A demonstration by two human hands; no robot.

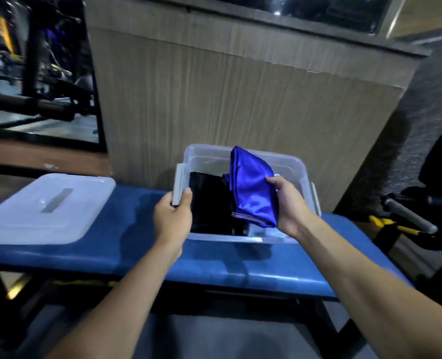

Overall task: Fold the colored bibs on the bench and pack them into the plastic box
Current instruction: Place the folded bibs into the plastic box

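Right hand (289,206) around blue bib (253,187)

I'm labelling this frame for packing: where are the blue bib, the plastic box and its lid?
blue bib (253,193), head view, middle of the folded cloth.
plastic box (296,165), head view, far right rim.
lid (46,206), head view, top face beside its handle recess.

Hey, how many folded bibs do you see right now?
2. A blue bib is held in the right hand over the plastic box, and a black bib lies inside on the left. More may be hidden beneath them.
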